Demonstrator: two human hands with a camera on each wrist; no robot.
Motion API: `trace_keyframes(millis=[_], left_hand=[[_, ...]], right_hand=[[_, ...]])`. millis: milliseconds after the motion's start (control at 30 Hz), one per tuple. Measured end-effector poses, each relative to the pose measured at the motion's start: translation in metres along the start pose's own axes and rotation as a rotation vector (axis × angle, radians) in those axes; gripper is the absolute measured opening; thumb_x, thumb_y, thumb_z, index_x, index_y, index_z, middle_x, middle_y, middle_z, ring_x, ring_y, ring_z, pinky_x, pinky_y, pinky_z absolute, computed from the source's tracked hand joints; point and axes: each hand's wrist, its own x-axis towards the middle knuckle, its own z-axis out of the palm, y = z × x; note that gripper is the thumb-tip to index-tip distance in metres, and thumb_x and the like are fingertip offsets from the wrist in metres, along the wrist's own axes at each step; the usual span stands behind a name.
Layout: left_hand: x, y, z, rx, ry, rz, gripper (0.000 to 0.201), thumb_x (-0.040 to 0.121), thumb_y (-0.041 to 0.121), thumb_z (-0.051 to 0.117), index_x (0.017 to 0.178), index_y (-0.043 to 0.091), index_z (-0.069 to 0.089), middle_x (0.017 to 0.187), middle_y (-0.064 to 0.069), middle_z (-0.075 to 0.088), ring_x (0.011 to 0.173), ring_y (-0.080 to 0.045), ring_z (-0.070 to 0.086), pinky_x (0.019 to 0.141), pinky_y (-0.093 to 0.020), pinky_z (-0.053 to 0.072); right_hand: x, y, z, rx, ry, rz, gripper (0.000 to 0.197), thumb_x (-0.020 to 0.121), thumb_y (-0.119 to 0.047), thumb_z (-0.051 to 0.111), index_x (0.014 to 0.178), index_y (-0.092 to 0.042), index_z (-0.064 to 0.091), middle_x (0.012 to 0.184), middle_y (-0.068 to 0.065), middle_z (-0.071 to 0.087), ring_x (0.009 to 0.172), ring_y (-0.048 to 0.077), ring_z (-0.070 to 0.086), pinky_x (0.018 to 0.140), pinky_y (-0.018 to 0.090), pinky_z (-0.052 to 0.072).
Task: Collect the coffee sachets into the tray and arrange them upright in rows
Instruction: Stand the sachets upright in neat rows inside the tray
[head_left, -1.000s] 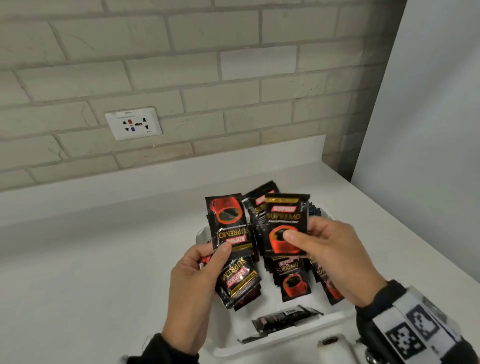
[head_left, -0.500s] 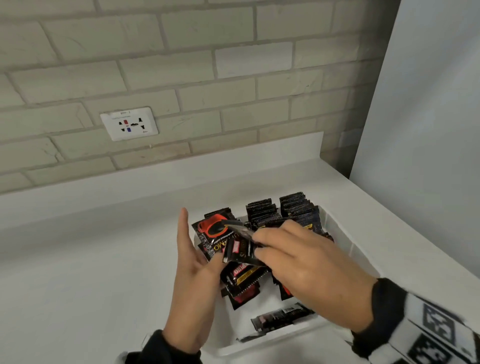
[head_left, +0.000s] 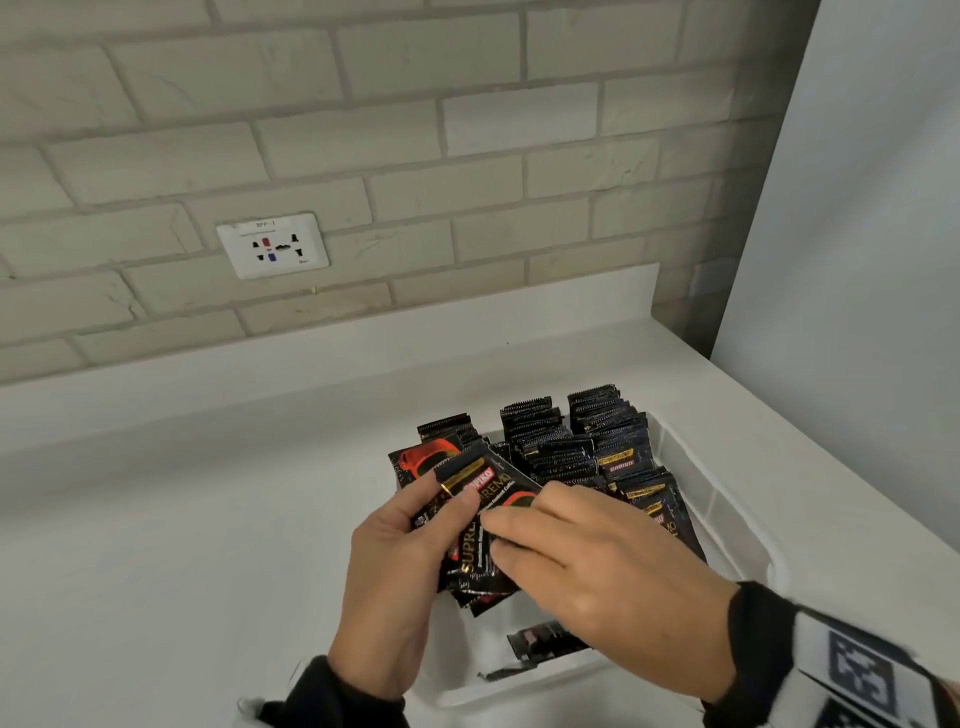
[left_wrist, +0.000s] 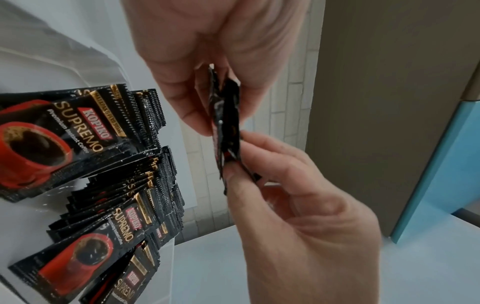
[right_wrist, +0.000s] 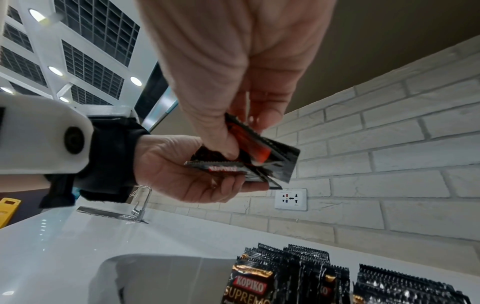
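Observation:
Black and red coffee sachets stand upright in rows at the far end of a white tray. My left hand grips a small stack of sachets just above the tray's left side. My right hand pinches the top sachet of that stack. In the left wrist view the held stack shows edge-on between the left hand and right hand. In the right wrist view the right hand pinches a sachet over the left hand.
One loose sachet lies flat at the tray's near end. The tray sits on a white counter against a brick wall with a socket. A grey panel stands at right. A sink tap is far left.
Both hands have dropped from held up and fanned to low over the tray. The right hand has brought its sachet onto the left hand's stack.

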Motion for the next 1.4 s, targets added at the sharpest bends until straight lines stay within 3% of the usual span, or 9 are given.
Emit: trace_keyframes(millis=[100,200,300,400,733,900,1000,1167,1400], left_hand=[[0.005,-0.001,-0.006,0.031,0.078,-0.005,0.020,0.081,0.000,0.060,0.094,0.008,0.073,0.085,-0.015,0.074,0.066,-0.020,0.069,0.052,-0.024,0.055],[0.009,0.001,-0.015,0.046,0.145,0.029,0.022,0.083,-0.003,0.057,0.100,0.003,0.070,0.084,-0.011,0.074,0.067,-0.019,0.069,0.056,-0.028,0.056],[0.009,0.002,-0.017,0.062,0.139,0.044,0.024,0.084,-0.003,0.057,0.101,0.010,0.069,0.086,-0.006,0.075,0.071,-0.017,0.071,0.057,-0.024,0.057],[0.006,0.003,-0.010,0.069,0.101,0.068,0.035,0.083,-0.003,0.059,0.104,0.024,0.066,0.089,0.003,0.075,0.074,-0.014,0.072,0.055,-0.020,0.055],[0.000,0.005,-0.003,0.075,-0.004,0.111,0.042,0.077,0.001,0.062,0.104,0.032,0.065,0.100,0.006,0.071,0.080,-0.012,0.071,0.057,-0.020,0.055],[-0.002,0.004,0.001,0.068,-0.047,0.151,0.046,0.061,0.012,0.067,0.103,0.030,0.067,0.102,0.003,0.072,0.086,-0.013,0.070,0.062,-0.020,0.055],[-0.004,0.003,-0.002,0.069,-0.053,0.178,0.046,0.061,0.013,0.067,0.104,0.031,0.066,0.101,0.005,0.072,0.088,-0.014,0.070,0.063,-0.021,0.055],[-0.006,0.005,-0.002,0.156,-0.091,0.220,0.047,0.060,0.014,0.067,0.103,0.030,0.063,0.096,0.012,0.072,0.084,-0.005,0.069,0.063,-0.015,0.053],[-0.002,0.012,-0.007,0.320,-0.128,0.257,0.034,0.069,0.009,0.070,0.091,0.034,0.068,0.089,0.008,0.074,0.079,-0.010,0.071,0.063,-0.017,0.054]], right_hand=[[-0.005,-0.003,0.000,0.186,0.035,0.069,0.026,0.089,-0.018,0.045,0.087,-0.022,0.071,0.103,-0.007,0.065,0.077,0.012,0.054,0.064,0.025,0.048],[-0.007,-0.003,-0.012,0.913,0.146,0.474,0.015,0.080,-0.037,0.060,0.086,-0.030,0.072,0.093,-0.015,0.065,0.080,0.002,0.056,0.073,0.015,0.044],[-0.009,0.007,-0.017,1.551,0.220,0.995,0.012,0.070,-0.033,0.071,0.079,-0.025,0.073,0.070,-0.003,0.068,0.054,0.007,0.055,0.049,0.018,0.043],[-0.010,0.015,-0.013,1.774,0.244,1.180,0.021,0.070,-0.023,0.058,0.081,-0.010,0.071,0.077,0.005,0.068,0.059,0.008,0.059,0.044,0.019,0.045],[-0.013,0.014,-0.006,1.596,0.130,1.171,0.028,0.082,-0.008,0.061,0.108,-0.020,0.059,0.087,0.007,0.071,0.067,0.017,0.063,0.046,0.018,0.046],[-0.002,0.008,0.004,1.388,0.066,1.124,0.027,0.083,-0.013,0.065,0.106,-0.025,0.059,0.092,0.009,0.065,0.085,0.018,0.066,0.084,0.031,0.054],[0.002,0.005,0.006,1.452,0.055,1.123,0.012,0.085,-0.011,0.063,0.092,-0.021,0.062,0.081,-0.005,0.069,0.071,0.003,0.065,0.059,0.012,0.048],[0.006,0.003,0.010,1.481,0.056,1.150,0.009,0.087,-0.011,0.060,0.093,-0.016,0.058,0.084,-0.001,0.068,0.070,0.007,0.064,0.049,0.017,0.041],[0.018,0.014,-0.002,1.298,-0.035,0.944,0.030,0.081,-0.019,0.067,0.102,-0.031,0.050,0.099,-0.005,0.066,0.087,0.006,0.065,0.080,0.021,0.053]])
